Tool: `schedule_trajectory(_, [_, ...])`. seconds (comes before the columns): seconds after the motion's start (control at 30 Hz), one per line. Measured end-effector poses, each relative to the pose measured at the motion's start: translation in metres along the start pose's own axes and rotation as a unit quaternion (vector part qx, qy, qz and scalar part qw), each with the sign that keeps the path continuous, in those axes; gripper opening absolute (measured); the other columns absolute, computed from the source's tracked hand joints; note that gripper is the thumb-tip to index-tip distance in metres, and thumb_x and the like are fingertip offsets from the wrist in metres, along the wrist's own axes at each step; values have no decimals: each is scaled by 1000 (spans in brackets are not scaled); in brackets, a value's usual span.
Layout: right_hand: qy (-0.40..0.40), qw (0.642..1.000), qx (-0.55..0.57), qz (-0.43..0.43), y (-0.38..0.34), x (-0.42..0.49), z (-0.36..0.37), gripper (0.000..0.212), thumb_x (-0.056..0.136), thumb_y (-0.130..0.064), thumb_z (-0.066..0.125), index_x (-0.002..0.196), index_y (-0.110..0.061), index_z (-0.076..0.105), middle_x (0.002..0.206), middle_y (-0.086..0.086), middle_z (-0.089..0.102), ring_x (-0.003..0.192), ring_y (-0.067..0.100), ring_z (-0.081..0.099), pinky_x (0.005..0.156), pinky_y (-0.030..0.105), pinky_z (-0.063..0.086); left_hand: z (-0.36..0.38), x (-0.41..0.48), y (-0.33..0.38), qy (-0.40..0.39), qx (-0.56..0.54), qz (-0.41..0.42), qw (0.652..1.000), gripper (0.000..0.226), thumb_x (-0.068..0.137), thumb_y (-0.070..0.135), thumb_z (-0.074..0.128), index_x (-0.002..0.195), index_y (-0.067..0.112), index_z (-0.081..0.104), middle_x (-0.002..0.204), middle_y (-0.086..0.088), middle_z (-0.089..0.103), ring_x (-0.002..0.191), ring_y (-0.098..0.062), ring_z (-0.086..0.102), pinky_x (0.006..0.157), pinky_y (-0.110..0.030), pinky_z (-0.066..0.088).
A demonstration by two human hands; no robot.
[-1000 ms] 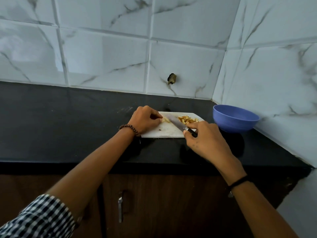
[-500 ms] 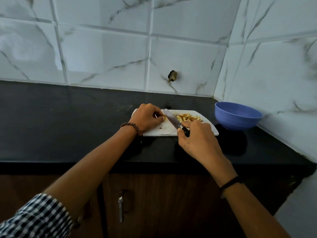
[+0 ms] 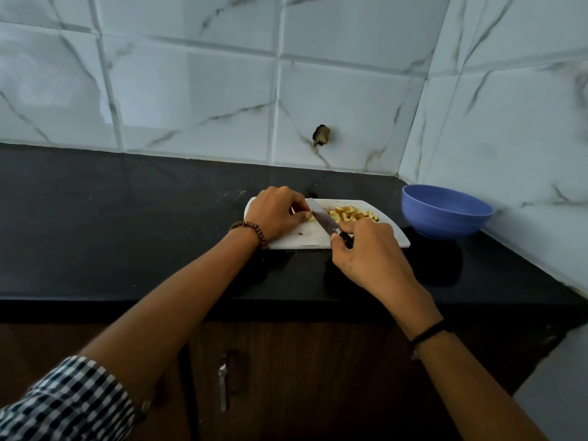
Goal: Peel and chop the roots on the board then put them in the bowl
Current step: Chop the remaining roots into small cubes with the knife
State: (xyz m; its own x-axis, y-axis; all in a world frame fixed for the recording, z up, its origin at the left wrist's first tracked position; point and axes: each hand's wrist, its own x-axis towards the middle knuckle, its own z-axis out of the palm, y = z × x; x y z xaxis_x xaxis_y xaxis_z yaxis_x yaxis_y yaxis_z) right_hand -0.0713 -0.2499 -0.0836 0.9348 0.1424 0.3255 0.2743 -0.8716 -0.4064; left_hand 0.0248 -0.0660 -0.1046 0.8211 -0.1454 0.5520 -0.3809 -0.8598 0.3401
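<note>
left hand (image 3: 276, 213) grip pins root piece (mostly hidden) | right hand (image 3: 366, 253) grips knife (image 3: 324, 219)

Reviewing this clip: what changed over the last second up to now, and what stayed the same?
Little changed. The knife worked leftward along the board, its blade shifting from mid-board to right against the left hand's fingertips. The right hand kept its grip on the handle; the left hand kept pinning the remaining root. The chopped pile and blue bowl stayed put; the view shifted slightly.
</note>
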Motion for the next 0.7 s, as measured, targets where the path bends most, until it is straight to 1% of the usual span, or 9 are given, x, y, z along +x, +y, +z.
schedule_trajectory(0.07, [3, 1000, -13, -7, -3, 4, 2, 30, 98, -31, 54, 121, -14, 64, 87, 2, 55, 76, 17, 60, 66, 32, 50, 1, 0, 0, 1, -2, -4, 1000, 15, 87, 36, 68, 96, 26, 74, 88, 8, 72, 80, -7, 64, 76, -27, 53])
schedule_trajectory(0.13, [-1, 999, -34, -13, -7, 8, 4, 27, 98, -31, 54, 117, -14, 64, 90, 5, 58, 77, 20, 59, 63, 32, 44, 0, 0, 0, 2, -5, -7, 1000, 14, 87, 35, 68, 95, 26, 75, 87, 8, 72, 79, -7, 63, 74, -26, 53])
schedule_trajectory(0.2, [-27, 998, -63, -9, -9, 10, 5, 25, 97, -30, 54, 114, -14, 63, 97, 8, 59, 80, 20, 58, 63, 32, 41, 0, 0, 0, 5, -8, -9, 1000, 14, 87, 35, 68, 95, 27, 75, 85, 8, 71, 78, -7, 63, 74, -28, 54])
schedule_trajectory(0.3, [-54, 994, -91, -11, -7, 3, 4, 27, 98, -31, 54, 120, -17, 60, 98, 7, 56, 81, 19, 58, 63, 32, 44, 1, 0, 0, 2, -11, -12, 1000, 14, 87, 34, 68, 97, 27, 75, 85, 6, 71, 80, -9, 64, 77, -31, 55])
schedule_trajectory(0.37, [-59, 993, -99, -16, -4, -4, -2, 32, 99, -33, 52, 127, -19, 58, 94, 3, 52, 79, 17, 58, 66, 32, 49, 1, 0, -1, -1, -4, -10, 1000, 15, 87, 35, 67, 97, 26, 74, 87, 7, 72, 81, -9, 65, 79, -32, 55])
schedule_trajectory(0.43, [-64, 992, -108, -17, -3, -9, -10, 33, 100, -35, 52, 129, -20, 58, 88, 0, 48, 76, 13, 56, 64, 29, 49, 0, -1, -2, -1, 10, -8, 1000, 15, 88, 34, 66, 97, 25, 74, 89, 7, 72, 82, -11, 65, 81, -33, 55])
schedule_trajectory(0.53, [-71, 993, -96, -26, 0, -15, -27, 34, 99, -35, 53, 130, -21, 59, 87, -2, 52, 75, 11, 57, 65, 28, 51, -1, -1, -1, -5, 13, -14, 1000, 15, 89, 33, 65, 98, 24, 74, 90, 6, 72, 83, -11, 65, 83, -34, 54])
schedule_trajectory(0.63, [-76, 994, -76, -29, 5, -20, -43, 36, 98, -34, 55, 132, -23, 60, 89, -2, 56, 71, 10, 58, 59, 25, 46, -2, -3, 0, -8, 1, -17, 1000, 15, 89, 29, 65, 100, 24, 73, 93, 6, 72, 84, -11, 65, 85, -34, 53])
schedule_trajectory(0.7, [-51, 996, -71, -24, 6, -23, -46, 38, 97, -34, 57, 134, -24, 59, 92, 1, 57, 71, 11, 57, 57, 25, 45, -3, -4, 2, -8, -20, -23, 1000, 17, 89, 22, 64, 104, 23, 71, 97, 6, 73, 88, -10, 66, 89, -33, 53])
